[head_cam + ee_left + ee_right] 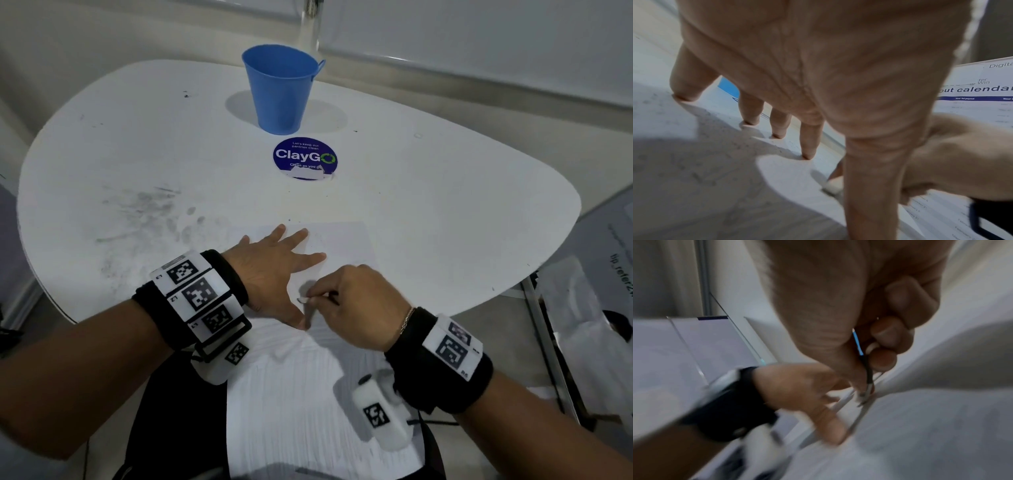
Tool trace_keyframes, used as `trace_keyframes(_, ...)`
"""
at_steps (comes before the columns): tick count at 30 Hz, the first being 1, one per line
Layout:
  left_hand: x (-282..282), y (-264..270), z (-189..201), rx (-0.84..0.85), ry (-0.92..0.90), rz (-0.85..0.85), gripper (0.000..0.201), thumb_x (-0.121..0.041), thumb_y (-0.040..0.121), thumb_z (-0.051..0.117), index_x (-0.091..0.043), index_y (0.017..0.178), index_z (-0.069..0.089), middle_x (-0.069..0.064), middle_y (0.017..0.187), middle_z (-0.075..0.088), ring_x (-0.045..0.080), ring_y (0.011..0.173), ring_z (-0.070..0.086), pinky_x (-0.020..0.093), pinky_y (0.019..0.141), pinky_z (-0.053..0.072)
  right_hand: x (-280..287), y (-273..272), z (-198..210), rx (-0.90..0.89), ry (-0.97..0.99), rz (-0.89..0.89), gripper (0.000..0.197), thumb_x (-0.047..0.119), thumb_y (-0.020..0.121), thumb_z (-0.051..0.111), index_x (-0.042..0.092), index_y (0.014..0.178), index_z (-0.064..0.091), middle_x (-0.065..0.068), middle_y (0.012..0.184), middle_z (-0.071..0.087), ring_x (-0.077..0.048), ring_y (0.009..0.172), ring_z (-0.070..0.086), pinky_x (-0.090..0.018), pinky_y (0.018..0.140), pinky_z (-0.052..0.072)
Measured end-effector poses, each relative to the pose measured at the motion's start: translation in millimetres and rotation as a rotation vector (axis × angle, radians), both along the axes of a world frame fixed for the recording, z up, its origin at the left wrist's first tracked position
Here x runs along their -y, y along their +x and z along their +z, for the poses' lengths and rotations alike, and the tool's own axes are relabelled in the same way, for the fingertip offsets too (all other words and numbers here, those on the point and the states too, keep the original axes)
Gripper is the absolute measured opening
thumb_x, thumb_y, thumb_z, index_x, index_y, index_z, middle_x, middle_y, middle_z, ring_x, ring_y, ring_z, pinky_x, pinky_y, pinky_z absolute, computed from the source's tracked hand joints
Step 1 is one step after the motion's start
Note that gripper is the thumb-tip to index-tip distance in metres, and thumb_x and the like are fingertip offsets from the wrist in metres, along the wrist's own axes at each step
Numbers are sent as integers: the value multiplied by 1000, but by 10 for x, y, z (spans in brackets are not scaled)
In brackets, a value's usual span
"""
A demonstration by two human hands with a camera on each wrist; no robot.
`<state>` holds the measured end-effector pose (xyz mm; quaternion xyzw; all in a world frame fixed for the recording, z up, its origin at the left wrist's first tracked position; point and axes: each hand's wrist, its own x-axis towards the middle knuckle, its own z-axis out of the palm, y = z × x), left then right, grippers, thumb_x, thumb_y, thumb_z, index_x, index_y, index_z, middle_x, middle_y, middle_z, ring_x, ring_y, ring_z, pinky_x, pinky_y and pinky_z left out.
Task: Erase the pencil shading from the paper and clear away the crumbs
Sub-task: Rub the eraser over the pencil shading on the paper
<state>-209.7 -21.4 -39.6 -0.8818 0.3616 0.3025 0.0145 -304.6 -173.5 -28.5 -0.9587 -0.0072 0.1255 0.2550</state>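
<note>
A white sheet of paper (342, 240) lies at the near edge of the white table (445, 205). My left hand (274, 263) rests flat on the paper with its fingers (809, 146) spread and straight. Just right of the left thumb is a grey patch of pencil shading (307, 287). My right hand (346, 301) pinches a small eraser (303, 300) and presses its tip onto that patch. The right wrist view is blurred but shows the eraser (866, 392) with a black and blue sleeve, between thumb and fingers. In the left wrist view, the pale eraser (833, 186) tip shows beside the thumb.
A blue bucket (282, 90) stands at the back of the table, with a round ClayGo sticker (305, 158) in front of it. Grey smudges (147, 205) mark the table's left part. A printed calendar sheet (982, 91) lies off the table's right side.
</note>
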Motion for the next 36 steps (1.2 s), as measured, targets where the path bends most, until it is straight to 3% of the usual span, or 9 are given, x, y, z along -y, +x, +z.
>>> trace_keyframes(3,-2,9,8,-19,13,4,113,-75,74,68,-54,155,-7,-13,164,-27,17,151,-26,58,122,-1,152,115,-24,57,-44,-148,19,29,95,59,33,103,77,14,95,75,-11,84,67,-26,77,51)
trace_keyframes(7,-1,7,4,-11,5,1,113,-74,74,69,-53,156,-5,-13,165,-26,17,152,-25,59,123,1,21,10,-8,22,-1,-18,22,23,95,58,28,89,79,23,57,61,0,57,55,-16,63,40)
trace_keyframes(12,-1,20,9,-21,19,-1,113,-75,74,68,-53,155,-8,-13,164,-27,17,151,-26,59,123,-1,148,102,-28,68,-19,-125,19,28,95,60,30,103,77,12,91,75,-12,79,65,-24,71,47)
trace_keyframes(17,-9,15,-12,-6,8,-5,114,-79,71,67,-54,155,-7,-14,164,-26,17,152,-25,59,123,1,-70,-37,-2,40,-5,23,25,23,93,57,32,82,78,24,54,59,-6,57,54,-25,67,48)
trace_keyframes(21,-13,10,-11,-1,9,-5,113,-76,73,67,-54,155,-8,-14,164,-26,17,152,-26,58,123,0,19,43,-52,108,-26,-87,23,28,96,56,35,101,77,18,91,74,-11,80,65,-22,71,44)
trace_keyframes(25,-7,2,-3,-6,6,3,118,-79,68,70,-54,155,-6,-14,164,-26,17,152,-25,58,123,1,-140,-46,-38,46,30,42,27,26,92,54,30,77,76,15,70,71,-10,64,62,-30,74,52)
trace_keyframes(29,-6,5,0,-7,8,3,113,-76,73,68,-54,155,-7,-15,164,-26,16,152,-26,57,123,-1,113,105,-52,43,-49,-121,21,28,93,56,31,95,77,10,96,76,-19,87,68,-34,83,54)
trace_keyframes(32,-16,13,-1,-14,9,8,112,-75,74,68,-54,154,-7,-15,163,-27,16,151,-26,57,124,-2,291,153,-46,94,-102,-223,20,26,93,58,22,96,77,1,92,76,-27,89,67,-38,80,55)
trace_keyframes(36,-9,7,-5,-12,12,4,112,-75,74,68,-54,154,-7,-15,163,-27,16,151,-26,57,124,-1,137,-1,7,21,-62,-55,20,25,94,58,21,92,77,3,79,74,-21,76,66,-34,74,54)
